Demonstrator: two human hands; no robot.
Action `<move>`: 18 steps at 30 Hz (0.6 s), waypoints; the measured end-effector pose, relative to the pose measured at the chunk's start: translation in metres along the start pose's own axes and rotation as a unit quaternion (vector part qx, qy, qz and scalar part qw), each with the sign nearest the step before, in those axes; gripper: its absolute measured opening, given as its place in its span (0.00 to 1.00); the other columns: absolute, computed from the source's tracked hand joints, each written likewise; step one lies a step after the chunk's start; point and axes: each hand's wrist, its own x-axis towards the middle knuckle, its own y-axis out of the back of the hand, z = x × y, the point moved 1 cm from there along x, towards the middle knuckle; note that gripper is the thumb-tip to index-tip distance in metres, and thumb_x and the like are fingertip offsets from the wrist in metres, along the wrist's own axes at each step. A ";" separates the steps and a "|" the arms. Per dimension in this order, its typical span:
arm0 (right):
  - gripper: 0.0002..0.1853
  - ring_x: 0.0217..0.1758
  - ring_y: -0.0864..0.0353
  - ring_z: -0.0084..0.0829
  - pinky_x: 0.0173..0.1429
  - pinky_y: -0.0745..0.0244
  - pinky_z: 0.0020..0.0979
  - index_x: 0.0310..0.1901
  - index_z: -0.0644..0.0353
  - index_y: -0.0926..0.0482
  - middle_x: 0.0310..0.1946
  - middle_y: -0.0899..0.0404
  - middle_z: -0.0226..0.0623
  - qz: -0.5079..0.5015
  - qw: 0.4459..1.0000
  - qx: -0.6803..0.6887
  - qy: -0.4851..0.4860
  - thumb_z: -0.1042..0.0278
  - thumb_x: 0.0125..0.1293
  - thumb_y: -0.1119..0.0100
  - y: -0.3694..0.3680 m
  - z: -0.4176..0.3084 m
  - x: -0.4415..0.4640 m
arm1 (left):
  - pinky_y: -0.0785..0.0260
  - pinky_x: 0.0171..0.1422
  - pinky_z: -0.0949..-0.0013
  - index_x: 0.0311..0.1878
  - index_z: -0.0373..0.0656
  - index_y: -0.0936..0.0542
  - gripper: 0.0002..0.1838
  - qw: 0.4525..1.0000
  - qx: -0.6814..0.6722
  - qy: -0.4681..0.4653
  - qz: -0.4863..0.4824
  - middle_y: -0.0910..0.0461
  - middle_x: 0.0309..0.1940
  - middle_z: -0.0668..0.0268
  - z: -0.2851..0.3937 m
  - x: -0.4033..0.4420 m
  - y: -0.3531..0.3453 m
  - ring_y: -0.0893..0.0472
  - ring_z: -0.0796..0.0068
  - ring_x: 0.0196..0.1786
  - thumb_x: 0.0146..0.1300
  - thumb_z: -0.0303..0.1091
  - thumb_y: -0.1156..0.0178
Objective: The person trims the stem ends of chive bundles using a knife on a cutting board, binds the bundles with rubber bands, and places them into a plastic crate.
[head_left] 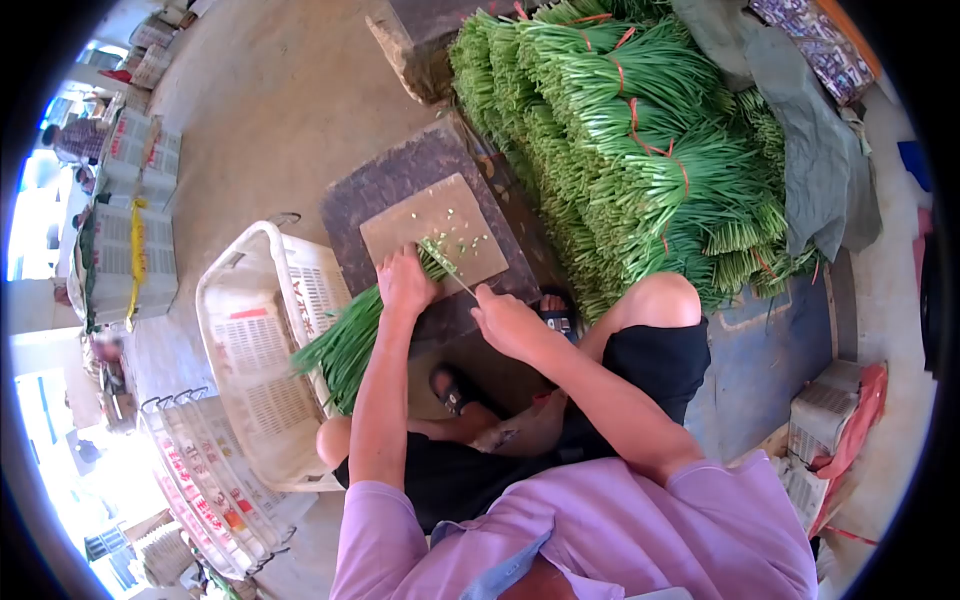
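Note:
My left hand [405, 281] is closed around a bundle of long green stalks [350, 343], which look like garlic scapes or chives. Their cut ends lie on a brown board [395, 222], while the loose ends trail to the lower left over the crate's edge. In my right hand [503, 318] is a thin knife [452, 273], its blade against the stalk ends. Short green cut pieces [470, 243] are scattered on the board. Under the board is a dark, worn block [345, 195] between my legs and the stacked stalks.
A large pile of green stalk bundles [640, 150] with red ties rises to the right, partly under a grey cloth [815, 150]. On my left stands a white plastic crate [213, 290], with more crates [205, 470] behind it. Wrapped stacks [130, 260] and people are farther left.

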 end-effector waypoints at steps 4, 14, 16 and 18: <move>0.13 0.43 0.18 0.68 0.48 0.26 0.63 0.48 0.70 0.31 0.34 0.19 0.68 0.009 0.998 0.053 0.026 0.67 0.73 0.45 -0.023 0.009 0.045 | 0.29 0.63 0.49 0.49 0.37 0.21 0.27 0.999 -0.006 -0.022 0.028 0.17 0.47 0.49 0.000 -0.001 0.004 0.18 0.46 0.55 0.44 0.38 0.26; 0.12 0.43 0.18 0.66 0.49 0.25 0.61 0.48 0.70 0.30 0.38 0.18 0.66 0.016 0.999 0.037 0.013 0.68 0.72 0.47 -0.049 0.022 0.033 | 0.29 0.62 0.48 0.46 0.39 0.21 0.23 0.999 -0.017 -0.025 0.022 0.17 0.46 0.50 0.000 -0.011 0.009 0.19 0.46 0.53 0.46 0.36 0.28; 0.13 0.43 0.17 0.66 0.49 0.24 0.61 0.49 0.70 0.30 0.38 0.18 0.66 0.032 0.998 0.041 0.028 0.66 0.73 0.50 -0.052 0.023 0.056 | 0.29 0.62 0.48 0.46 0.39 0.22 0.23 0.999 -0.006 -0.036 0.036 0.17 0.46 0.50 -0.004 -0.008 0.002 0.19 0.47 0.53 0.46 0.36 0.28; 0.13 0.44 0.17 0.66 0.49 0.24 0.60 0.49 0.70 0.29 0.38 0.18 0.66 0.035 0.999 0.026 0.025 0.66 0.73 0.51 -0.054 0.019 0.075 | 0.29 0.62 0.48 0.47 0.40 0.22 0.26 0.995 -0.002 -0.036 0.095 0.17 0.46 0.51 -0.008 -0.005 -0.015 0.19 0.48 0.54 0.44 0.37 0.26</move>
